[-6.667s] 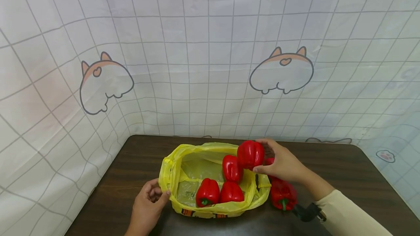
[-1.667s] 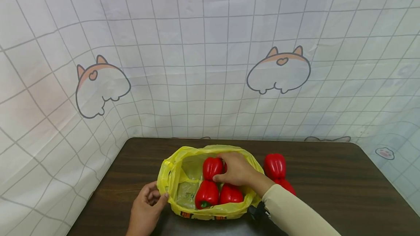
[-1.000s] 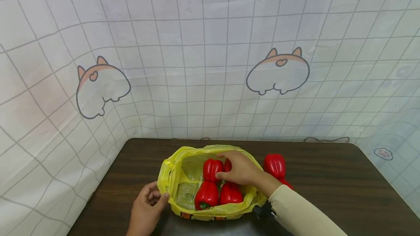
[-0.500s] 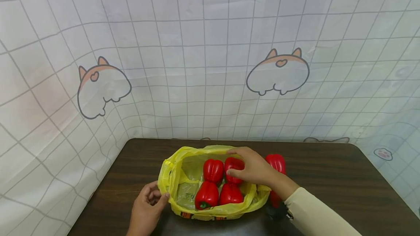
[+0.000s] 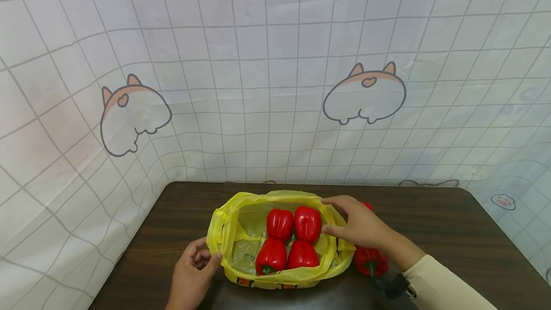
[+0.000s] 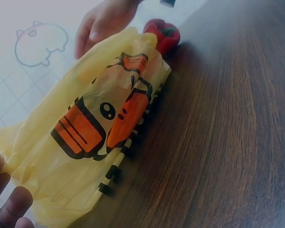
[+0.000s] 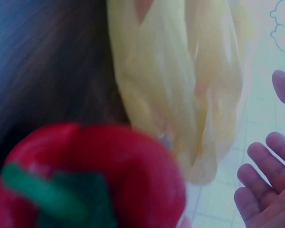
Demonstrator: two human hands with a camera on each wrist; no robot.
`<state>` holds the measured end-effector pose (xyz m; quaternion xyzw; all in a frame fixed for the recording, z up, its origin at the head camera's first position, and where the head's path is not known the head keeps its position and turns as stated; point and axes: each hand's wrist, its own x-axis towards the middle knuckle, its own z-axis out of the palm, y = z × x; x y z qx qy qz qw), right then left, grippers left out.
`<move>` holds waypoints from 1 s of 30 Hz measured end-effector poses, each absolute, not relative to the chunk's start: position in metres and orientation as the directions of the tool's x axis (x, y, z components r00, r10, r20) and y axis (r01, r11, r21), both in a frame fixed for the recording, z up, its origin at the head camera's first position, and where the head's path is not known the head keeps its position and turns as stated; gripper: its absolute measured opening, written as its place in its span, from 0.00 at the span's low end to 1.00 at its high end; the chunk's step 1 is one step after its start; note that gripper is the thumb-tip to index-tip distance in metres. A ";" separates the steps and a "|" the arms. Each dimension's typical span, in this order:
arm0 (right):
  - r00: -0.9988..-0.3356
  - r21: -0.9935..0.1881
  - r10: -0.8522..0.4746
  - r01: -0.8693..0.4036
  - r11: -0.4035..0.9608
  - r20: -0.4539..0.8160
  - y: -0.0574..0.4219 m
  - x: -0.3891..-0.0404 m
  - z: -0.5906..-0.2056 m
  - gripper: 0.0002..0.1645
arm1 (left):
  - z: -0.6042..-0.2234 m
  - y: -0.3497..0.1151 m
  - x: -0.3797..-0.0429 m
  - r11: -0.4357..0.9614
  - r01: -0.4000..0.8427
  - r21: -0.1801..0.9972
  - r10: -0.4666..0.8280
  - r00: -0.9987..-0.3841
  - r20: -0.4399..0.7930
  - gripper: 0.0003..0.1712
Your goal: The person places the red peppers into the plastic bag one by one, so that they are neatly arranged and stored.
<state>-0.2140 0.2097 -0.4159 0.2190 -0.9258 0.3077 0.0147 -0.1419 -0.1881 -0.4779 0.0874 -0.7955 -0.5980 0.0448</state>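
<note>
A yellow plastic bag (image 5: 281, 279) stands wide open on the table, a cartoon print (image 6: 104, 111) on its front. My left hand (image 5: 193, 269) pinches its left rim between thumb and fingers. Several red bell peppers sit inside in two rows; the back right one (image 5: 307, 224) lies nearest my right hand (image 5: 361, 224). That hand is over the bag's right rim, thumb and fingers spread, holding nothing. Just outside the bag on the right lies another bell pepper (image 5: 371, 261), its green stem (image 7: 52, 194) close to the right wrist camera. One more bell pepper (image 5: 367, 205) is mostly hidden behind my right hand.
The dark wood-grain table (image 5: 435, 238) extends to both sides of the bag. A white grid-patterned cloth (image 5: 267, 109) with cartoon animals hangs behind the table and down its sides. A black strap piece (image 5: 393, 287) sits by my right cuff.
My right hand has set a bell pepper into the bag's back row, let go of it, and drawn back to the right over the rim. My left hand keeps its hold.
</note>
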 end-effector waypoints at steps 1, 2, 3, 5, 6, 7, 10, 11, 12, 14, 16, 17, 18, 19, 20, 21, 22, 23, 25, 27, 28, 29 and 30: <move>-0.902 -0.558 -0.399 -0.419 0.716 0.165 0.213 -0.213 -0.417 0.41 | -0.478 -0.188 -0.142 0.271 -0.088 0.959 -0.194 -0.980 -0.035 0.31; -0.902 -0.556 -0.399 -0.420 0.717 0.168 0.216 -0.212 -0.417 0.41 | -0.478 -0.188 -0.142 0.271 -0.090 0.958 -0.195 -0.980 -0.037 0.32; -0.902 -0.554 -0.396 -0.420 0.719 0.170 0.220 -0.211 -0.418 0.41 | -0.478 -0.189 -0.142 0.271 -0.092 0.958 -0.196 -0.980 -0.039 0.32; -0.905 -0.553 -0.389 -0.415 0.723 0.171 0.226 -0.209 -0.420 0.41 | -0.478 -0.189 -0.142 0.272 -0.095 0.958 -0.196 -0.980 -0.042 0.32; -0.908 -0.553 -0.383 -0.409 0.726 0.168 0.229 -0.208 -0.420 0.41 | -0.478 -0.189 -0.142 0.273 -0.095 0.957 -0.196 -0.980 -0.042 0.32; -0.910 -0.556 -0.380 -0.405 0.726 0.166 0.231 -0.207 -0.421 0.41 | -0.478 -0.189 -0.142 0.272 -0.093 0.958 -0.195 -0.980 -0.040 0.32; -0.911 -0.558 -0.377 -0.402 0.726 0.166 0.240 -0.205 -0.422 0.42 | -0.478 -0.189 -0.142 0.276 -0.092 0.957 -0.197 -0.980 -0.037 0.31; -0.911 -0.558 -0.377 -0.404 0.725 0.168 0.242 -0.204 -0.422 0.42 | -0.478 -0.189 -0.143 0.277 -0.090 0.957 -0.197 -0.980 -0.035 0.31; -0.910 -0.558 -0.377 -0.405 0.725 0.171 0.245 -0.202 -0.422 0.42 | -0.478 -0.189 -0.143 0.278 -0.088 0.957 -0.197 -0.980 -0.033 0.31; -0.909 -0.556 -0.375 -0.410 0.723 0.183 0.250 -0.200 -0.422 0.41 | -0.477 -0.189 -0.143 0.282 -0.087 0.956 -0.198 -0.980 -0.030 0.31; -0.908 -0.557 -0.372 -0.412 0.721 0.191 0.254 -0.197 -0.423 0.40 | -0.477 -0.189 -0.144 0.284 -0.084 0.955 -0.196 -0.980 -0.028 0.31; -0.910 -0.557 -0.367 -0.409 0.723 0.192 0.257 -0.196 -0.424 0.40 | -0.477 -0.189 -0.144 0.284 -0.083 0.955 -0.194 -0.981 -0.028 0.31; -0.910 -0.556 -0.366 -0.409 0.724 0.193 0.259 -0.195 -0.425 0.40 | -0.476 -0.189 -0.144 0.286 -0.083 0.955 -0.192 -0.981 -0.028 0.31; -0.913 -0.556 -0.360 -0.403 0.727 0.191 0.262 -0.194 -0.426 0.40 | -0.476 -0.189 -0.144 0.285 -0.082 0.955 -0.191 -0.981 -0.027 0.31; -0.916 -0.558 -0.355 -0.397 0.729 0.188 0.264 -0.193 -0.427 0.40 | -0.476 -0.189 -0.144 0.283 -0.081 0.956 -0.187 -0.982 -0.027 0.31; -0.917 -0.559 -0.354 -0.395 0.729 0.186 0.267 -0.191 -0.429 0.41 | -0.476 -0.189 -0.144 0.285 -0.078 0.955 -0.184 -0.983 -0.025 0.31; -0.918 -0.561 -0.352 -0.390 0.730 0.180 0.270 -0.190 -0.430 0.40 | -0.476 -0.189 -0.144 0.286 -0.075 0.955 -0.182 -0.983 -0.023 0.30; -0.920 -0.564 -0.349 -0.385 0.731 0.176 0.273 -0.189 -0.432 0.41 | -0.476 -0.189 -0.144 0.285 -0.071 0.956 -0.180 -0.983 -0.019 0.30; -0.922 -0.570 -0.347 -0.381 0.728 0.173 0.279 -0.186 -0.435 0.41 | -0.475 -0.189 -0.144 0.287 -0.061 0.956 -0.177 -0.984 -0.010 0.30; -0.920 -0.579 -0.351 -0.384 0.719 0.174 0.284 -0.183 -0.437 0.40 | -0.475 -0.189 -0.143 0.289 -0.054 0.956 -0.174 -0.985 -0.003 0.30; -0.920 -0.580 -0.351 -0.385 0.718 0.177 0.286 -0.182 -0.437 0.40 | -0.474 -0.189 -0.143 0.287 -0.051 0.957 -0.174 -0.985 0.000 0.30; -0.920 -0.581 -0.347 -0.384 0.718 0.180 0.288 -0.180 -0.438 0.40 | -0.474 -0.189 -0.143 0.285 -0.048 0.957 -0.173 -0.985 0.002 0.30; -0.921 -0.578 -0.343 -0.383 0.721 0.183 0.290 -0.179 -0.439 0.40 | -0.474 -0.189 -0.142 0.285 -0.046 0.957 -0.173 -0.985 0.004 0.29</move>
